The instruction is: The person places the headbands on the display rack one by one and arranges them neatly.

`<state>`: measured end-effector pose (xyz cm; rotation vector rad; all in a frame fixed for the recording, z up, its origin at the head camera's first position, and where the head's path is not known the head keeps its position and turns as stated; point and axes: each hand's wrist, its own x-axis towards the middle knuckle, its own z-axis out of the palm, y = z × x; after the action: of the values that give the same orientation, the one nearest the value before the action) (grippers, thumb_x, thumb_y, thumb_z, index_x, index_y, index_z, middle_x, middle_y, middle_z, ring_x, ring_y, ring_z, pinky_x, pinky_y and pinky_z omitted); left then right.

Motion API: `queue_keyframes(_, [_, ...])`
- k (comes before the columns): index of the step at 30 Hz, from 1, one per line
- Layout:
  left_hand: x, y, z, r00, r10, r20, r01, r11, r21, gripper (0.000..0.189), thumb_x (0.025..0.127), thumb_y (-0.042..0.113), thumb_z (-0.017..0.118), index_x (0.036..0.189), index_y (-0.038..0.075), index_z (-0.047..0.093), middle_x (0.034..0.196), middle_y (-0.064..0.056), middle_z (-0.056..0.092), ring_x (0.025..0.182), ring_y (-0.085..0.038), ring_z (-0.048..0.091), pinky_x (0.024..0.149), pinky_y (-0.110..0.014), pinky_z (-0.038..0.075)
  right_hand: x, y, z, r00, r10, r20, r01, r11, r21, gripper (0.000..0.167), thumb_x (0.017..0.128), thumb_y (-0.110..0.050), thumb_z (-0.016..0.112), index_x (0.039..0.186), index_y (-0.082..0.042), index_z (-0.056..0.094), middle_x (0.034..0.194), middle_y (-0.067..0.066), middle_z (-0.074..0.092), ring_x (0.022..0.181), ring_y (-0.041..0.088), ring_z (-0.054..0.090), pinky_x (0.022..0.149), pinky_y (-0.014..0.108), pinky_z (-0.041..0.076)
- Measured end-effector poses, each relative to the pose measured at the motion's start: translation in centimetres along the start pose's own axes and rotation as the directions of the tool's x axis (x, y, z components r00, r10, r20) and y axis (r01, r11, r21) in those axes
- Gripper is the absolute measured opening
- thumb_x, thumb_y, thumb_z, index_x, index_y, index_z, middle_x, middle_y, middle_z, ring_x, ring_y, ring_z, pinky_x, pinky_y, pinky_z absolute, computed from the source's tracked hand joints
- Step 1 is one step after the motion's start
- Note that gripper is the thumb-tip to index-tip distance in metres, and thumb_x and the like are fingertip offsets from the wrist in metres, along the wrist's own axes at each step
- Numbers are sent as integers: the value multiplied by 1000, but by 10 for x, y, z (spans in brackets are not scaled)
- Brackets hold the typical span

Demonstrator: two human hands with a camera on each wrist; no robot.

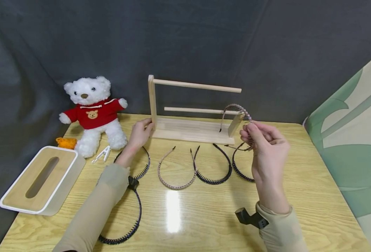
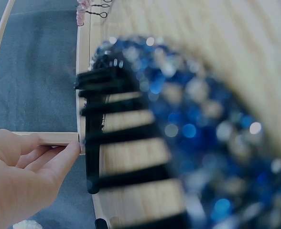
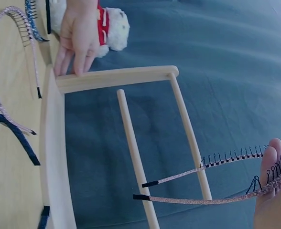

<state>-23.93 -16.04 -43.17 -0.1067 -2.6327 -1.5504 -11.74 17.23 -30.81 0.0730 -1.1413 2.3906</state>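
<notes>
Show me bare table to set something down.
Two patches of table: front middle, between the near headband and right sleeve; and right of the right hand, out to the table edge. Crowded: the headband row before the rack, and the left, round bear, clip and box.

R hand (image 3: 275,207) w/ pink headband (image 3: 178,201), L hand (image 3: 79,36) on rack (image 3: 116,79)

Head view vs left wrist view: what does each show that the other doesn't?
Only head: the right hand, tissue box, white clip, orange item and the bear's red sweater.

Only left wrist: a headband close up, its individual blue and clear stones distinct though blurred; too small to separate in head.

Both: left hand touching the wooden rack, tabletop, dark backdrop.
</notes>
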Motion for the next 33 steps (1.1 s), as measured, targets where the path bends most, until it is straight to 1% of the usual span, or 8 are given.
queue_keyframes(3, [0,-1,1,1000,-3,-2,3,1000,-4,35,115,12,52,143,-4,64,127,-27,71,105,-34,70,76,-28,51,4,-2,1,1000,-20,1,20,1000,21,12,88,20,77,98,23,70,85,29,75,65,26,76,63,33,62])
queue_keyframes(7, [1,-2,1,1000,0,-1,0,1000,1,35,115,11,51,144,-4,64,131,-26,70,109,-35,71,79,-32,53,8,-5,4,999,-50,0,50,998,40,15,87,18,78,98,23,69,85,29,74,65,26,76,63,32,62])
queue_keyframes(13, [2,-3,0,1000,5,6,-5,1000,14,35,115,12,50,144,-4,63,134,-26,68,112,-36,71,83,-37,55,15,-9,11,996,-91,-21,92,992,81,16,86,21,78,98,24,68,82,30,73,64,28,75,60,33,62])
queue_keyframes(23, [2,-5,0,1000,12,-4,-12,999,39,34,115,12,52,142,-4,65,130,-25,70,109,-34,71,82,-36,54,32,-16,22,984,-171,-50,175,980,95,22,82,19,84,96,25,67,79,31,72,60,29,73,58,34,61])
queue_keyframes(28, [2,-3,-1,1000,19,-3,-19,999,28,34,115,11,51,142,-5,65,132,-26,69,111,-37,72,83,-38,56,41,-19,23,979,-188,-85,197,974,115,24,81,20,84,96,26,66,79,32,70,58,30,72,56,34,61])
queue_keyframes(33, [1,-4,0,1000,21,2,-21,999,35,34,115,11,50,141,-6,65,127,-26,71,109,-36,71,82,-38,55,49,-18,23,974,-197,-112,210,971,116,24,81,19,84,97,26,67,79,31,71,58,30,72,56,34,60])
